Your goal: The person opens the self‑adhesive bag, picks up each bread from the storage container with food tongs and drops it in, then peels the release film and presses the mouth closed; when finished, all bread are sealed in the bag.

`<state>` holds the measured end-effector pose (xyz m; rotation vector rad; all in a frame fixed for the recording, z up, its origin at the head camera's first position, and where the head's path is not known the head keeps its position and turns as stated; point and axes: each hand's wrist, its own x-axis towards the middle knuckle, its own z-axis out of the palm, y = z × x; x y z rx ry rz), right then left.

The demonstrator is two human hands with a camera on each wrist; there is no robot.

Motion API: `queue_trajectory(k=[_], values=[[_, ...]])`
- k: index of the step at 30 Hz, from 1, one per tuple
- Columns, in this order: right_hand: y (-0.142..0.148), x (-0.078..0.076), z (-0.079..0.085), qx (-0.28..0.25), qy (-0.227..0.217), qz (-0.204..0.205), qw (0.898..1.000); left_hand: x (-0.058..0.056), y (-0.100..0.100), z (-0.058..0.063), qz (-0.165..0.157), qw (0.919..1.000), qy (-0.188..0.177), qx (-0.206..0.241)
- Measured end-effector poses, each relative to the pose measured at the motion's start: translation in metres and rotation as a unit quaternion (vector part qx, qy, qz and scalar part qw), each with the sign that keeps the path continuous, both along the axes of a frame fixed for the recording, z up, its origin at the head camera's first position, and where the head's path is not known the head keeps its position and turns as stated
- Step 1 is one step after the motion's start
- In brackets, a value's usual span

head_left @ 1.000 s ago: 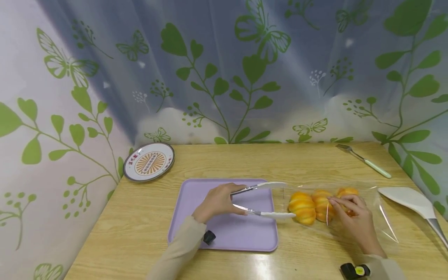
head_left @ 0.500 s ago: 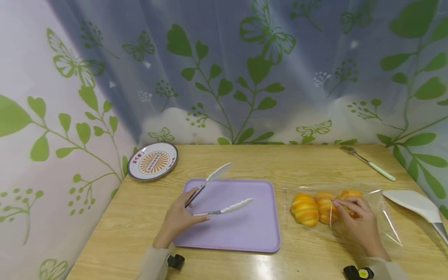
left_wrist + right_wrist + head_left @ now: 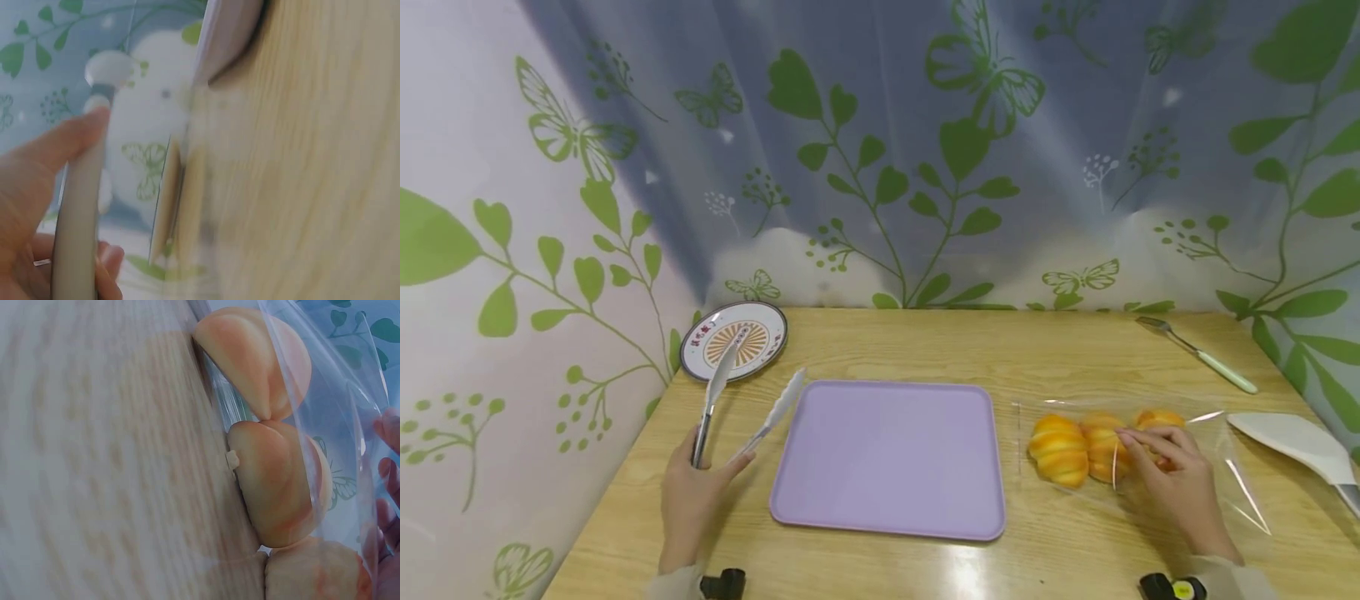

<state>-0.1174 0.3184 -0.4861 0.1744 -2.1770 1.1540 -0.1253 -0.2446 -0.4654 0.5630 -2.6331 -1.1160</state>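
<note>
On the left side of the table my left hand (image 3: 688, 504) grips a pair of tongs (image 3: 718, 375), whose two pale-tipped arms stand spread apart with nothing between them. One tip overlaps the plate in the head view. In the left wrist view, the thumb lies along a tong arm (image 3: 81, 212). Over on the right, my right hand (image 3: 1180, 483) pinches the film of a clear plastic bag (image 3: 1240, 492) between thumb and fingers. Three golden croissant-like bread rolls (image 3: 1057, 450) lie in a row in the bag. The right wrist view shows these rolls (image 3: 281, 481) close up through the film.
A purple tray (image 3: 887, 458) lies between the hands. The patterned plate (image 3: 694, 350) is at the back left. At the right are a fork (image 3: 1221, 369) with a pale green handle and a white spatula (image 3: 1288, 437). A printed curtain (image 3: 880, 208) hangs behind the table.
My left hand has carried the tongs leftward from beside the bread rolls, across the tray and off its left side. The right hand keeps its pinch on the bag.
</note>
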Motion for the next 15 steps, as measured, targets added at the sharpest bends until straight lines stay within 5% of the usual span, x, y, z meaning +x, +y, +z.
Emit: queue_trajectory(k=[8,15], values=[[0.001,-0.001,-0.001,0.015,0.034,0.016,0.999,0.011,-0.042,-0.009,0.070,0.9935,-0.090,0.001],[0.001,-0.001,0.000,0.007,0.030,0.011,0.999,0.018,-0.065,-0.009,0.058,0.9892,-0.135,-0.010]])
